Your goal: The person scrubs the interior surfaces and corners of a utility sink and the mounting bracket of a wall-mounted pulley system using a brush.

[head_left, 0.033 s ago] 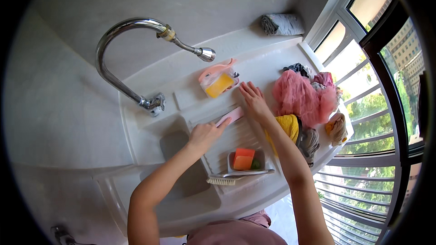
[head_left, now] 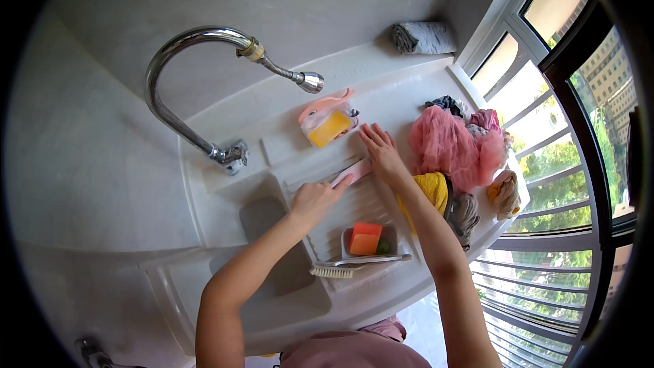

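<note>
My left hand [head_left: 317, 199] is closed on one end of a pale pink flat bar [head_left: 355, 172], whose exact kind I cannot make out. The bar lies low over the ridged white washboard [head_left: 338, 213], its far end close beside my right hand. Fingers stretched out and palm down, my right hand [head_left: 380, 150] rests at the board's upper right side. Whether anything thin lies under it, I cannot tell. Nearer me, a small tray [head_left: 346, 242] holds an orange-red block [head_left: 366, 238] and something green. A white-bristled brush [head_left: 332, 272] lies along the tray's near side.
A chrome faucet [head_left: 155, 88] arches over the sink basin [head_left: 272, 286] on the left. Beyond the board sits a pink-and-clear pouch with yellow on it [head_left: 329, 127]. Pink tulle [head_left: 449, 143], yellow cloth [head_left: 433, 189] and other clothes lie on the right. A rolled grey cloth [head_left: 426, 37] rests on the back ledge.
My left hand has slid slightly to the right and up with the pale pink bar, bringing it closer to my right hand. The right hand stays in place.
</note>
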The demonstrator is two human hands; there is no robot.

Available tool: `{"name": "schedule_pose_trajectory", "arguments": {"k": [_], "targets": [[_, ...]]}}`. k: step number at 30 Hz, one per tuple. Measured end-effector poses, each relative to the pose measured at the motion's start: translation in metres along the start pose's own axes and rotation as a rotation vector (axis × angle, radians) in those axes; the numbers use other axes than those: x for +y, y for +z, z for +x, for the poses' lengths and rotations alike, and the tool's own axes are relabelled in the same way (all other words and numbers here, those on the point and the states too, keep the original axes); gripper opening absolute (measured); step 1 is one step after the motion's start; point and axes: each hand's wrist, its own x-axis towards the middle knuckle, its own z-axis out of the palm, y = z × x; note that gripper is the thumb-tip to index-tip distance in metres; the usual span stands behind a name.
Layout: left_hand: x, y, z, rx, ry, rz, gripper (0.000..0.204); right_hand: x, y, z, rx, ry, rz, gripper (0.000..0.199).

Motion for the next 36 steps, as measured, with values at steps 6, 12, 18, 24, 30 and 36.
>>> {"name": "schedule_pose_trajectory", "arguments": {"k": [6, 12, 18, 24, 30, 36], "targets": [[-0.013, -0.007, -0.031, -0.129, -0.016, -0.050, 0.065, 0.022, -0.003, -0.012, 0.010, 0.006, 0.062, 0.053], [-0.016, -0.012, -0.047, -0.143, -0.076, -0.091, 0.071, 0.009, 0.000, -0.002, 0.028, -0.013, 0.017, 0.055], [0.001, 0.013, -0.020, -0.013, -0.080, -0.121, 0.073, 0.011, 0.002, -0.004, 0.010, -0.033, 0.028, 0.048], [-0.036, 0.006, -0.123, -0.158, -0.260, -0.192, 0.069, 0.009, 0.002, -0.002, 0.027, -0.033, -0.061, 0.046], [-0.018, 0.020, -0.092, 0.076, -0.257, -0.275, 0.064, 0.011, 0.008, -0.002, 0.026, -0.075, -0.062, 0.045], [-0.001, 0.017, -0.146, -0.049, -0.505, -0.291, 0.066, 0.008, 0.002, -0.003, 0.014, -0.055, -0.090, 0.045]]}}
